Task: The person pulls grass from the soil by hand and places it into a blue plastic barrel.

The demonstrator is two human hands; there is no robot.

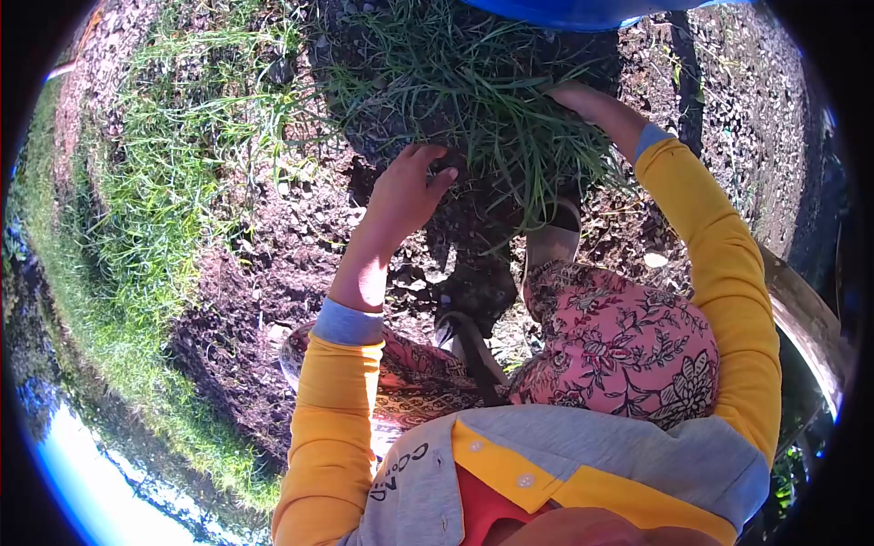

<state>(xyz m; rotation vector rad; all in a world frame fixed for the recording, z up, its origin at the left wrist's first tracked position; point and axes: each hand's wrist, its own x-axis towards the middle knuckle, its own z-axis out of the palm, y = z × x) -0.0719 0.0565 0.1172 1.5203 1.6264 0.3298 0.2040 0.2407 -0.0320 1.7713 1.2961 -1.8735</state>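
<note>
My left hand (407, 193) is low over the dark soil (300, 227), its fingers curled and touching the ground at the edge of the grass. A small dark thing, perhaps a clod or a tool end, shows between thumb and fingers; I cannot make out what it is. My right hand (575, 98) reaches into a clump of long green grass (519, 118). The blades cover its fingers, so its grip is hidden. Both yellow sleeves end in grey cuffs.
A blue container (583, 11) stands at the top edge. Taller grass (155, 218) grows along the left. My patterned pink trousers (628, 346) and a shoe (555, 238) are just below the hands. A curved pale wooden piece (806, 318) lies at the right.
</note>
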